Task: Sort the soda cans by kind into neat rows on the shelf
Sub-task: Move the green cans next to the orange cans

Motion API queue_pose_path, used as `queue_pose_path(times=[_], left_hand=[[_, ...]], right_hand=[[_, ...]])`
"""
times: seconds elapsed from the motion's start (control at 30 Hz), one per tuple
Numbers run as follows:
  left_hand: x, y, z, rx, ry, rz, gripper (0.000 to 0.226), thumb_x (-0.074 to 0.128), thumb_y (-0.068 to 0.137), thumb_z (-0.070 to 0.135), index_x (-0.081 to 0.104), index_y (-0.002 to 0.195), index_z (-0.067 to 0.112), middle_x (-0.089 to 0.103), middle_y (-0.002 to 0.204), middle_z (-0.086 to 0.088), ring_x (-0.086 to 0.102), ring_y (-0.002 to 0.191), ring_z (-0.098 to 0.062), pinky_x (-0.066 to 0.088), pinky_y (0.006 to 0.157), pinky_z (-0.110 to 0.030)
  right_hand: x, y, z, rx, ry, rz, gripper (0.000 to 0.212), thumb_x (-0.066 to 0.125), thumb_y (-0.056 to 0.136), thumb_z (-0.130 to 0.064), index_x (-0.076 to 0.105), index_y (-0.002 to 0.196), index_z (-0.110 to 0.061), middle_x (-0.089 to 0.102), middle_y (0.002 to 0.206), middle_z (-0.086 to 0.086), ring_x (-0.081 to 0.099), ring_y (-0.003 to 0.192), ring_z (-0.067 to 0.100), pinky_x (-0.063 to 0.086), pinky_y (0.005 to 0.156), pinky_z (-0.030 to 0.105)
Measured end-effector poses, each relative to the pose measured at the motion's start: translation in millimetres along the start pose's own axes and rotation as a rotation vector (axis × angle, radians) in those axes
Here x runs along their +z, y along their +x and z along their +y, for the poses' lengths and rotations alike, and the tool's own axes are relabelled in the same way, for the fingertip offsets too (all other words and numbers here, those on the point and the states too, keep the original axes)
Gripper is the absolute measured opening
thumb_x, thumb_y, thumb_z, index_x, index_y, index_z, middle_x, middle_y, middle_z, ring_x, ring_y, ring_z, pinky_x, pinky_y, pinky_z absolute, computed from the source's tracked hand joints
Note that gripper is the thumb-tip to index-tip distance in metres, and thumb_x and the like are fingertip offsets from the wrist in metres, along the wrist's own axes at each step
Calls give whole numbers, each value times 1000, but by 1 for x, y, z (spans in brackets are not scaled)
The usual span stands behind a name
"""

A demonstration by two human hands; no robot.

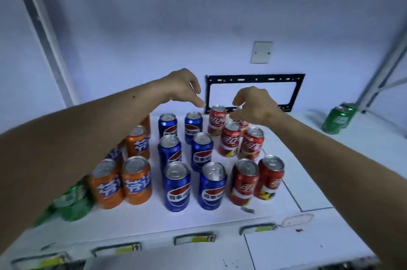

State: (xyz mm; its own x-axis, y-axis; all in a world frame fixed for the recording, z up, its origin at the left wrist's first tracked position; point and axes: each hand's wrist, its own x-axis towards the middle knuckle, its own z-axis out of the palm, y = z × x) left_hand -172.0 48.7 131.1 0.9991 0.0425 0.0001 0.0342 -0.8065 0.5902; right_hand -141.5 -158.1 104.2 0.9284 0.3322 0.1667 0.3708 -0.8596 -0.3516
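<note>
Soda cans stand grouped on the white shelf [312,155]: orange cans [136,181] at the left, blue cans [176,188] in two columns in the middle, red cola cans [244,181] in two columns to the right. Green cans [73,202] show blurred at the far left, partly behind my left forearm. My left hand [184,87] hovers over the back of the shelf, fingers loosely bent and holding nothing, its tips just above-left of the back red can [217,119]. My right hand [256,105] curls its fingers over the top of the other back-row red can [243,125], mostly hidden.
Two green cans [338,120] stand apart at the far right by a metal shelf post [383,71]. A black metal frame [255,77] leans on the wall behind the cans. Price-label holders [193,239] line the front edge.
</note>
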Motion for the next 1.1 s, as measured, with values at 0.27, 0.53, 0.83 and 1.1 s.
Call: queue_pose_path(times=[0.27,0.53,0.83,1.1], left_hand=[[148,87,160,119,-28,-94,42,86,64,33,66,97,16,68,102,-3,63,96,-18,53,88,-34],[248,175,251,137,-21,-158,39,84,65,33,66,97,19,65,100,2,60,86,-12,50,71,-26],[320,280,299,157,44,-221,47,83,67,32,61,106,17,61,111,-2,59,99,-19,51,84,-33],[387,339,307,63,-100,-309,88,88,61,25,39,134,21,49,134,-1,53,112,-19,47,90,-33]], right_hand=[[-70,-21,210,158,-53,-2,37,78,73,-29,66,107,-21,65,113,-4,61,102,18,53,87,37],[-102,-6,368,271,-159,-15,32,74,72,-29,59,100,-23,57,103,-1,60,92,26,52,79,36],[-121,50,486,393,-85,4,33,77,72,-23,65,103,-24,67,109,-6,60,103,18,53,88,40],[-100,117,571,385,6,-45,54,81,65,-24,57,113,-25,65,107,-8,61,96,15,53,83,35]])
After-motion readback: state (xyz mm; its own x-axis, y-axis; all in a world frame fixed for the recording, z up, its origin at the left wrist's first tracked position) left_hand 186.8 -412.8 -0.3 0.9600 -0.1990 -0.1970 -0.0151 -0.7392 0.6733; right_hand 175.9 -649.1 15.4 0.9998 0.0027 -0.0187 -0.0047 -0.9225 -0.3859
